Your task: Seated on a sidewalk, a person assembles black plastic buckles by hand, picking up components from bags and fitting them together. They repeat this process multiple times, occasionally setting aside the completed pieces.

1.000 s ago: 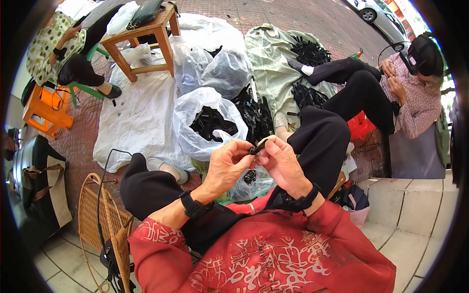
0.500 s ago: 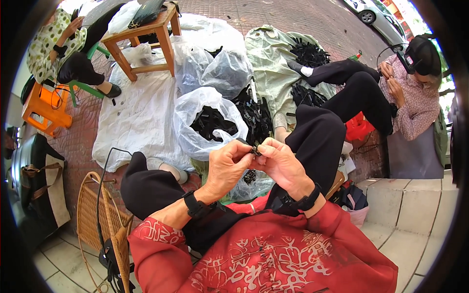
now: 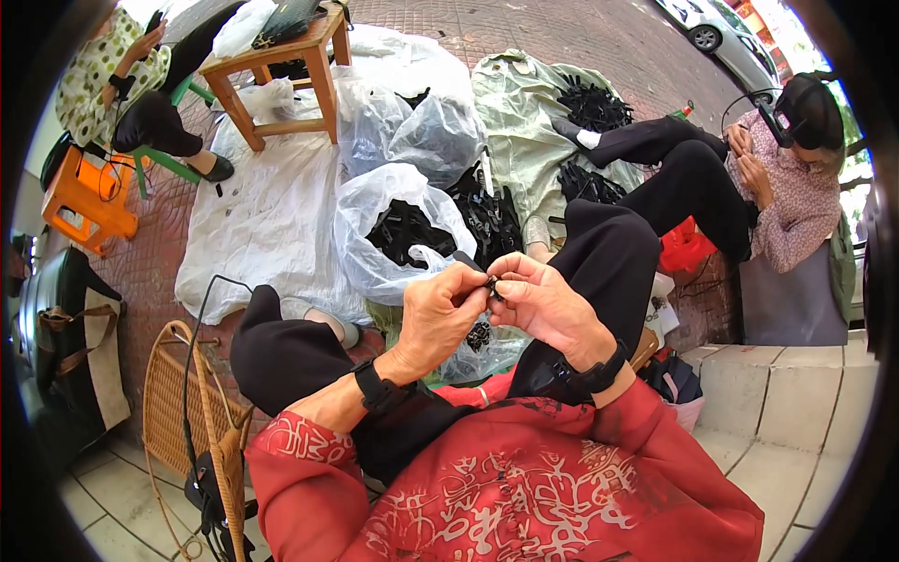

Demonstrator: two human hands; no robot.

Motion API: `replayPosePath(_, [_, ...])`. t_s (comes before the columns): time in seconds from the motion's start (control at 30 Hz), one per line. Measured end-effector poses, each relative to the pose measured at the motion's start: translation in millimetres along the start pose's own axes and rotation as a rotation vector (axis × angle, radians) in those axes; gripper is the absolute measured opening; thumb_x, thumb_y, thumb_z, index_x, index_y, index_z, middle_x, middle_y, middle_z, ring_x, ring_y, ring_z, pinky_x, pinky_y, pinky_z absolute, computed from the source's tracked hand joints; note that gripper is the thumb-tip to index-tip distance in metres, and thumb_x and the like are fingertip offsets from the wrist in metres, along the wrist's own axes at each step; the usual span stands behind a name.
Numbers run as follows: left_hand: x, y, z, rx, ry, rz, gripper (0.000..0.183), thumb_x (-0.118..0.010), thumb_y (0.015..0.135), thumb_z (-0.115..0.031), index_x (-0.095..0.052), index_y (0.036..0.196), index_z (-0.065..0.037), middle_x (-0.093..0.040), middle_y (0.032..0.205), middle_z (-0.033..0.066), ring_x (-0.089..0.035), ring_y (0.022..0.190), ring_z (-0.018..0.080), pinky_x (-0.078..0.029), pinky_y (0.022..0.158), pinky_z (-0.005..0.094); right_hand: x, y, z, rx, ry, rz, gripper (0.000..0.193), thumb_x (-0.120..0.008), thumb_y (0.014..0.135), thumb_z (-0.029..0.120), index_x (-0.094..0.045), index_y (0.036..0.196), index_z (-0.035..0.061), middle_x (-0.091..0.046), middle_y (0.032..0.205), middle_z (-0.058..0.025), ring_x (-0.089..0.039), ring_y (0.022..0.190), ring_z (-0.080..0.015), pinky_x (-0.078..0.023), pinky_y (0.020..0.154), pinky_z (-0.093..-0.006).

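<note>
Grip: left hand and right hand meet fingertip to fingertip, both pinching one small black part, probably so each can steady it.
Part: held above the lap, between the knees.
At 11 o'clock: open clear bag of similar black pieces, near, seemingly within reach.
At 2 o'clock: seated person's hands, well apart.
At 8 o'clock: wicker chair.
</note>
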State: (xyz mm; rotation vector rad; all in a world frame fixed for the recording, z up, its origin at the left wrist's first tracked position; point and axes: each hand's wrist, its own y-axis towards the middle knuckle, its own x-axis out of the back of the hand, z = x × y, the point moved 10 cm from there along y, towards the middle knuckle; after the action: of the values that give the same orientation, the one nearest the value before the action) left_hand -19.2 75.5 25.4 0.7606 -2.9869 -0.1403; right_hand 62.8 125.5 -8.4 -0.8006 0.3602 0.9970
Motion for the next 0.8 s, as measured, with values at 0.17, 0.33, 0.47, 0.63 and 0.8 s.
replayPosePath(0.17, [5.4,-1.3,-5.1,-0.070,0.030,-0.055,0.006,-0.057,0.074,0.001,-0.056,0.080,0.001,-0.062,0.065,0.0064,-0.057,0.057,0.0055,-0.045,0.049,0.0199,-2.6,1.0,0.6,-0.024,0.039,0.005,0.016,-0.054,0.082,0.008,-0.050,0.096,0.0014,-0.055,0.080,-0.0047,-0.057,0.070,-0.0126,-0.052,0.071,-0.0307])
replayPosePath(0.33, [3.9,-4.3,-15.1,-0.177,0.250,-0.030,0.009,-0.060,0.073,-0.001,-0.060,0.081,0.000,-0.062,0.068,0.0058,-0.060,0.063,0.0082,-0.046,0.054,0.0204,5.1,-0.1,-4.5,-0.021,0.041,-0.037,0.016,-0.054,0.083,0.010,-0.050,0.096,0.0014,-0.055,0.078,-0.0047,-0.058,0.067,-0.0124,-0.053,0.069,-0.0306])
replayPosePath(0.47, [-1.0,-5.6,-24.8,-0.274,0.321,-0.020,0.010,-0.062,0.071,-0.001,-0.060,0.081,0.000,-0.062,0.067,0.0066,-0.060,0.061,0.0094,-0.047,0.053,0.0210,2.0,-1.7,-2.1,0.083,0.132,0.011,0.014,-0.055,0.083,0.012,-0.051,0.092,0.0017,-0.055,0.076,-0.0042,-0.056,0.064,-0.0114,-0.052,0.062,-0.0285])
replayPosePath(0.63, [-0.9,-3.2,-6.3,-0.101,0.155,-0.010,0.009,-0.062,0.071,0.000,-0.060,0.080,0.000,-0.062,0.065,0.0060,-0.059,0.060,0.0079,-0.046,0.052,0.0203,3.5,-0.2,-0.2,0.222,0.150,0.063,0.012,-0.056,0.082,0.011,-0.051,0.088,0.0024,-0.054,0.074,-0.0037,-0.053,0.059,-0.0110,-0.050,0.056,-0.0270])
replayPosePath(0.8, [2.5,-0.7,-7.2,-0.055,0.124,-0.025,0.007,-0.061,0.071,0.001,-0.060,0.079,0.001,-0.062,0.066,0.0059,-0.059,0.061,0.0070,-0.046,0.052,0.0194,8.4,-4.5,4.8,0.264,0.116,-0.035,0.010,-0.057,0.080,0.007,-0.053,0.088,0.0010,-0.056,0.077,-0.0059,-0.060,0.066,-0.0163,-0.052,0.063,-0.0291])
